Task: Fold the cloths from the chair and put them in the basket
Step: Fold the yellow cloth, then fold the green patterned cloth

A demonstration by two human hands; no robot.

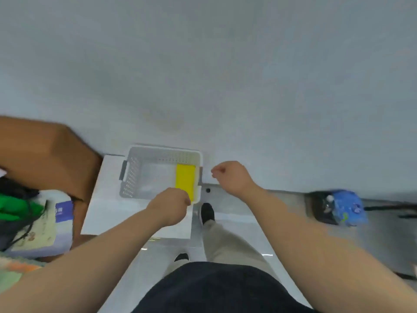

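A white perforated basket (135, 175) stands on a low white surface (106, 213) against the wall. Inside it, along the right wall, lies a folded yellow cloth (185, 179). My left hand (168, 205) is at the basket's near right corner, fingers curled, and its fingertips meet the near end of the yellow cloth at the rim. My right hand (228, 176) hovers just right of the basket, fingers curled in with the thumb against them, and it holds nothing.
A brown box-like shape (45, 154) fills the left. Below it lie a green cloth (15, 208), dark fabric and printed papers (38, 231). A black bin with a blue bag (343, 206) stands at the right. My shoe (207, 212) is by the basket.
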